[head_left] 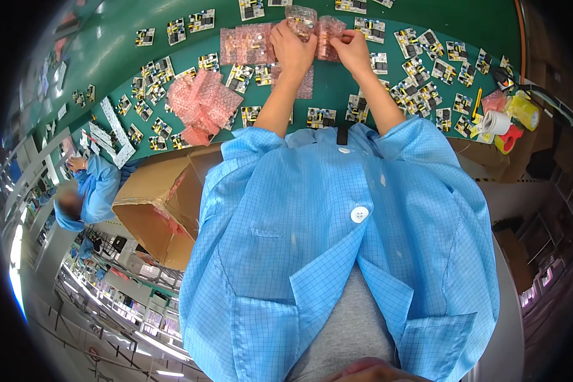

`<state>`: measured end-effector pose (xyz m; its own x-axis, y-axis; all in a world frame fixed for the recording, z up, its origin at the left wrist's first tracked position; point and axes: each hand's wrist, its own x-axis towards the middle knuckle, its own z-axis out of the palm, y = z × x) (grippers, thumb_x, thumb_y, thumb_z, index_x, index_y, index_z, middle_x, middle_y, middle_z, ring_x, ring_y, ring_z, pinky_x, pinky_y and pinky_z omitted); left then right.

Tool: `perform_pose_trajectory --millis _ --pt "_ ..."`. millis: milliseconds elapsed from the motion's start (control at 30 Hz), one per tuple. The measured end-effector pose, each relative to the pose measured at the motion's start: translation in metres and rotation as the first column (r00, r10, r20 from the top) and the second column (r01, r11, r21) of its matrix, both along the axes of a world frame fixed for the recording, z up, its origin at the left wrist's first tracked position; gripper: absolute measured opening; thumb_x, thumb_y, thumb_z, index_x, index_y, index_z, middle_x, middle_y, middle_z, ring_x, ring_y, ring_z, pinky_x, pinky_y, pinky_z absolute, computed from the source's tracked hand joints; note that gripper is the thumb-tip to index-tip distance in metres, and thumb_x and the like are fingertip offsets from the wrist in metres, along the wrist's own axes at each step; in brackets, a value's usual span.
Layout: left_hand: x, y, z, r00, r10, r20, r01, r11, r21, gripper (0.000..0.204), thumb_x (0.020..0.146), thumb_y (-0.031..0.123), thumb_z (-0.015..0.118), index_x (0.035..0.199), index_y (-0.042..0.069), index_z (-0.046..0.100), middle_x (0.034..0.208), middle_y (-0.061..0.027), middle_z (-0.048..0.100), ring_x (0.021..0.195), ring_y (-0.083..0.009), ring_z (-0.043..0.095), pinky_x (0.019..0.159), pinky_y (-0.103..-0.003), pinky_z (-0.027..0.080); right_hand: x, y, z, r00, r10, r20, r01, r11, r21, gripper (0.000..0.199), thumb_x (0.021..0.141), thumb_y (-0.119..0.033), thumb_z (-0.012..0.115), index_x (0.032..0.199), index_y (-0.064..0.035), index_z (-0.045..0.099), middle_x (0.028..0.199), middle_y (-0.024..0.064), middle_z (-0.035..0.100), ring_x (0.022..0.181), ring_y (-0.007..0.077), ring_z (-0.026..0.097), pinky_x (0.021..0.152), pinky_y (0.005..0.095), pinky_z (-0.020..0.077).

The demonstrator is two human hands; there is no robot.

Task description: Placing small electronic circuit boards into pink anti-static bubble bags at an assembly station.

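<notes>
Forearms (280,105) extended forward — left fingers (279,33) gripping bubble-wrapped pack (301,21), right fingers (350,34) pinching neighbouring pack (327,39).

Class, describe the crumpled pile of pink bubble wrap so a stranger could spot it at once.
Start at the green table in front of the blue coat. From the left hand, look left and nearer the person, among the circuit boards. The pink bubble wrap there is a loose, crumpled heap, unlike the flatter packets lined up beyond it.
</notes>
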<state>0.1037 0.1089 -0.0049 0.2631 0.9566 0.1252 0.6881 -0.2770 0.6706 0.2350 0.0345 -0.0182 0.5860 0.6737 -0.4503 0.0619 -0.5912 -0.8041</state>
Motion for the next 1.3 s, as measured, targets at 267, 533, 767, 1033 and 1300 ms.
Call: perform_pose_trajectory --millis 267,533,767,1033,1300 --pt "-0.015 -0.013 0.002 0.993 -0.043 0.108 0.049 0.997 -0.054 0.073 0.076 0.029 0.068 0.13 -0.009 0.038 0.132 -0.0299 0.042 0.126 -0.0459 0.036 0.103 -0.052 0.032 0.013 0.011 0.009 0.936 0.081 0.343 -0.107 0.992 0.059 0.062 0.071 -0.039 0.08 0.111 0.0005 0.055 0.091 0.0099 0.062 0.083 0.0229 0.062 0.074 0.0345 0.0518" --pt "-0.03 -0.05 0.035 0.95 -0.265 -0.164 0.249 0.962 -0.111 0.078 0.077 0.027 0.066 0.144 0.005 0.032 0.146 -0.0319 0.026 0.137 -0.0495 0.019 0.103 -0.06 0.027 0.135 0.075 -0.014 0.85 -0.2 0.488 0.184 0.98 0.081 0.052 0.067 -0.022 0.081 0.103 0.0075 0.058 0.098 0.0263 0.065 0.093 0.0351 0.065 0.085 0.0408 0.0496" --pt "-0.02 -0.052 0.023 0.966 -0.173 -0.194 0.163 0.984 -0.066 0.083 0.078 0.035 0.068 0.144 0.0 0.03 0.144 -0.0343 0.026 0.136 -0.0529 0.017 0.104 -0.06 0.026 0.205 0.082 -0.082 0.808 0.111 0.578 0.132 0.923 -0.361 0.1 0.059 -0.064 0.078 0.12 0.0117 0.053 0.125 0.026 0.055 0.108 0.0357 0.059 0.091 0.043 0.0474" --pt "-0.111 -0.06 0.021 0.998 0.064 -0.001 -0.064 0.99 0.124 0.054 0.074 0.016 0.064 0.12 -0.005 0.046 0.118 -0.0249 0.048 0.11 -0.0408 0.044 0.097 -0.051 0.032 0.2 0.024 -0.026 0.912 0.193 0.361 -0.11 0.965 -0.239 0.074 0.067 -0.046 0.078 0.113 0.0075 0.056 0.095 0.0128 0.066 0.072 0.0204 0.062 0.057 0.0327 0.0495" --pt "-0.145 -0.088 0.028 1.0 -0.007 -0.001 0.007 1.0 -0.013 0.036 0.078 0.01 0.062 0.111 -0.002 0.055 0.107 -0.0189 0.058 0.104 -0.0369 0.052 0.092 -0.044 0.04 -0.042 -0.079 0.031 0.987 0.071 -0.142 -0.096 0.979 -0.177 0.065 0.074 -0.03 0.078 0.119 0.004 0.046 0.081 0.0099 0.064 0.063 0.0166 0.061 0.05 0.0307 0.0519"
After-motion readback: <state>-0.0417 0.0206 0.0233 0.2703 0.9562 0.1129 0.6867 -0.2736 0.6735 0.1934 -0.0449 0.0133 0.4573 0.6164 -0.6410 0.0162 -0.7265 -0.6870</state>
